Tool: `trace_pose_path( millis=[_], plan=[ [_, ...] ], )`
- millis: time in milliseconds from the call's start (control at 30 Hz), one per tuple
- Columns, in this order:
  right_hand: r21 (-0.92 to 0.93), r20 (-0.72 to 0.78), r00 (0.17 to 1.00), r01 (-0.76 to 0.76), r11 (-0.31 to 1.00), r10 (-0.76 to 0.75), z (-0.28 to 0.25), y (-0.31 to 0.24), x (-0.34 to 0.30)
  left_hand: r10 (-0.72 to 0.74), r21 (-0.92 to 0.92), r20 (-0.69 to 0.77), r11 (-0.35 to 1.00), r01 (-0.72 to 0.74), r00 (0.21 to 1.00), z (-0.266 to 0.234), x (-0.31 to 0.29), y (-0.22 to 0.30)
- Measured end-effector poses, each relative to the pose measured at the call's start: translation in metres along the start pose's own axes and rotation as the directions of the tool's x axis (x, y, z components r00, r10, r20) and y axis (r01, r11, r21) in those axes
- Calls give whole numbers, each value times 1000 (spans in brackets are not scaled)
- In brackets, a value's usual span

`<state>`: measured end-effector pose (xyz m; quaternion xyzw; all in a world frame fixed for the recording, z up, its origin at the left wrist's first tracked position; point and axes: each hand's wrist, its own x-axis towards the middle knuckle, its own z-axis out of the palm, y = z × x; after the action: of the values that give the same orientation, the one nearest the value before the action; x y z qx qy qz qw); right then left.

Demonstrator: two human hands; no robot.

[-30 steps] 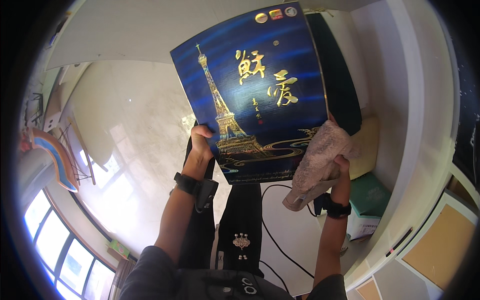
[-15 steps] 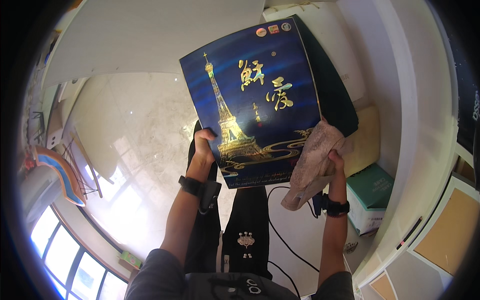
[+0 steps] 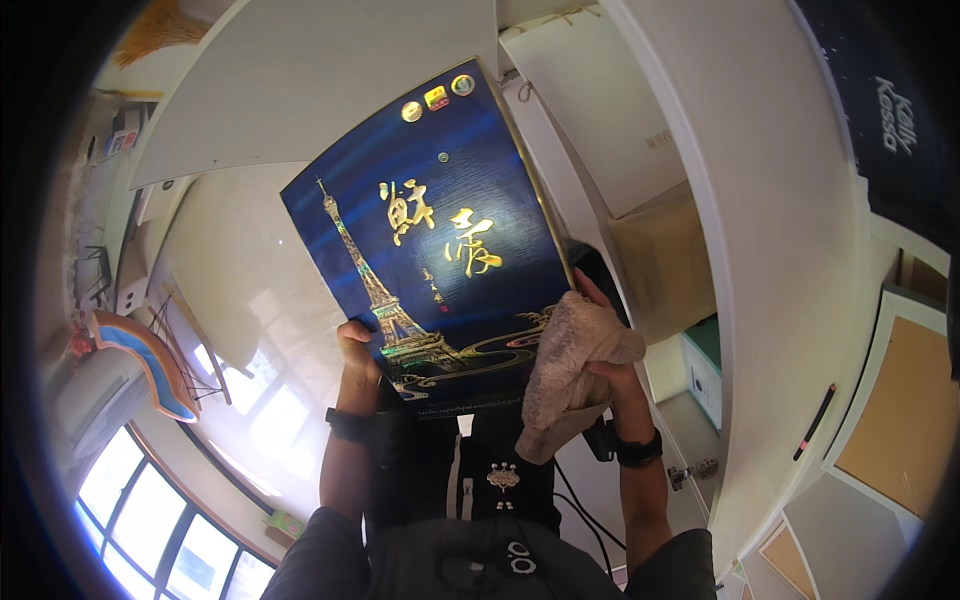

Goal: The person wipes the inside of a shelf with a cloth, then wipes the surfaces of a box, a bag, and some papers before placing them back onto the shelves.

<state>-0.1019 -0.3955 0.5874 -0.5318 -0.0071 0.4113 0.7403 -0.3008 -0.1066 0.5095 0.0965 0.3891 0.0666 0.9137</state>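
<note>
A large dark blue gift box (image 3: 430, 250), printed with a gold tower and shiny gold characters, is held up tilted in front of my body. My left hand (image 3: 358, 352) is closed on its lower left edge, thumb over the front. At the lower right, my right hand (image 3: 618, 378) is closed on a crumpled beige cloth (image 3: 562, 365). That cloth lies against the box's front corner, and some fingers reach up along the right edge. The box hides its own back and the left fingers behind it.
Shelf space at the right holds a white box (image 3: 592, 110), a tan package (image 3: 660, 265) and a green-and-white carton (image 3: 703, 370). A white cabinet edge (image 3: 715, 200) runs alongside. A black cable (image 3: 590, 515) hangs by my legs. Left stands a blue curved ornament (image 3: 150, 360).
The box has moved left and slightly down, and its dark side has turned out of sight. Both hands and the cloth have moved left with it. More of the shelf shows.
</note>
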Motion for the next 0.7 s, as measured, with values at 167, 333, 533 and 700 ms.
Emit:
trace_pose_path(
  millis=[167,333,533,700],
  plan=[
    [146,74,997,-30,989,19,15,2,-7,178,287,-210,951,-113,961,13,-45,24],
    [213,162,986,-68,975,33,7,-12,2,297,348,-211,913,-212,931,52,-66,12],
    [248,121,993,-18,968,-12,8,-2,-10,291,424,-167,884,-198,942,65,-71,25],
    [387,73,997,4,922,-35,20,-17,-42,111,394,10,913,-106,994,83,-65,43]
  ],
)
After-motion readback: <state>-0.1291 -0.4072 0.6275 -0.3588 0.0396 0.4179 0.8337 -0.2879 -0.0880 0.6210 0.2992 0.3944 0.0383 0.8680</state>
